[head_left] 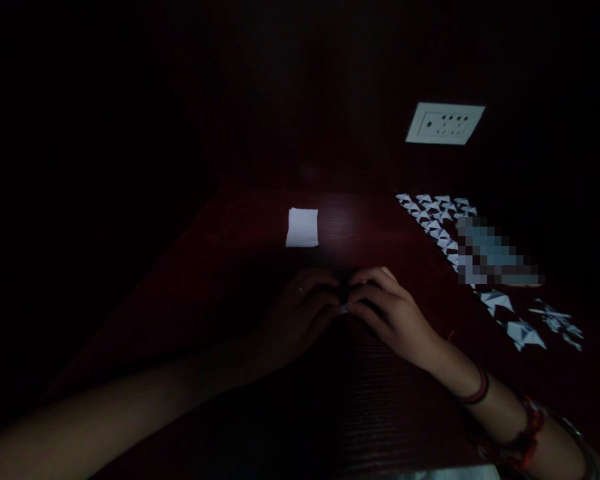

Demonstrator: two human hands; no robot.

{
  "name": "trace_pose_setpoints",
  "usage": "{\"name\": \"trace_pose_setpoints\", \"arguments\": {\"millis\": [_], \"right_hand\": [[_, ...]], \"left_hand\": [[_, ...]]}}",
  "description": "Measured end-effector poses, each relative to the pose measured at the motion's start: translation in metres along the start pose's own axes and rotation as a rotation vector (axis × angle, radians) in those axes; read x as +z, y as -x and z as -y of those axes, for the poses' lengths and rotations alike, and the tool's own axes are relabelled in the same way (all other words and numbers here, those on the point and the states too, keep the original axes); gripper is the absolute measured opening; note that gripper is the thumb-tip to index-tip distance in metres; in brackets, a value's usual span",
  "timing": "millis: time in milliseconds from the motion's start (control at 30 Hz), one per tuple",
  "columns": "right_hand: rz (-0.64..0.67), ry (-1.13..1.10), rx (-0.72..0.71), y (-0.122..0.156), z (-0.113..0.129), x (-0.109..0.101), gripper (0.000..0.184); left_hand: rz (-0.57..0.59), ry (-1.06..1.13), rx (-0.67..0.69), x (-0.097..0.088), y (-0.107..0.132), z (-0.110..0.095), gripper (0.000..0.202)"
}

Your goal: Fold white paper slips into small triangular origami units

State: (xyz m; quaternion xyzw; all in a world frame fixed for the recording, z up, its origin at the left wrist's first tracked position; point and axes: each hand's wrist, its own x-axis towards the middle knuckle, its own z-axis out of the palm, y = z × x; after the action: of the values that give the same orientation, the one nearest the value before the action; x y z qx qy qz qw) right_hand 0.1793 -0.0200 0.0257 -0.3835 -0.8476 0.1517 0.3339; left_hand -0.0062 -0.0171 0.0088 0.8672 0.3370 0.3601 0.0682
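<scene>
A small piece of folded white paper [345,308] shows between my two hands, low over the dark red table [205,267]. My left hand [303,310], in shadow and wearing a ring, has its fingers curled and closed on the paper's left end. From the other side my right hand [397,317] pinches the right end with thumb and fingers. Most of the paper is hidden by the fingertips, so its exact shape cannot be made out. Just beyond the hands lies a neat stack of white paper squares [303,228].
Rows of folded paper pieces [437,230] run along the right side. Nearer are larger folded pieces [527,335] and a loose cluster of paper bits [560,323]. A pixelated bluish object [500,253] lies beside them. A white wall socket [445,124] is at the back. Surroundings are very dark.
</scene>
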Motion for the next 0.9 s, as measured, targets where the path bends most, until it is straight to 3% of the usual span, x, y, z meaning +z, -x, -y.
{"name": "trace_pose_setpoints", "arguments": {"millis": [167,267,467,600,900], "right_hand": [[0.016,0.073,0.046,0.001,0.001,0.002,0.009],[0.012,0.092,0.068,0.001,0.002,0.003,0.009],[0.009,-0.077,0.16,-0.001,0.002,0.002,0.005],[0.075,-0.216,0.228,0.0,-0.005,0.004,0.022],[0.071,-0.295,0.327,0.002,-0.015,0.003,0.019]], "left_hand": [[0.072,0.042,-0.065,-0.001,0.0,-0.002,0.025],[0.043,0.116,-0.106,0.0,-0.001,0.0,0.013],[0.082,0.234,-0.229,0.002,-0.003,0.004,0.004],[0.129,0.269,-0.296,0.004,-0.003,0.005,0.007],[0.164,0.158,-0.379,0.007,-0.003,0.007,0.016]]}}
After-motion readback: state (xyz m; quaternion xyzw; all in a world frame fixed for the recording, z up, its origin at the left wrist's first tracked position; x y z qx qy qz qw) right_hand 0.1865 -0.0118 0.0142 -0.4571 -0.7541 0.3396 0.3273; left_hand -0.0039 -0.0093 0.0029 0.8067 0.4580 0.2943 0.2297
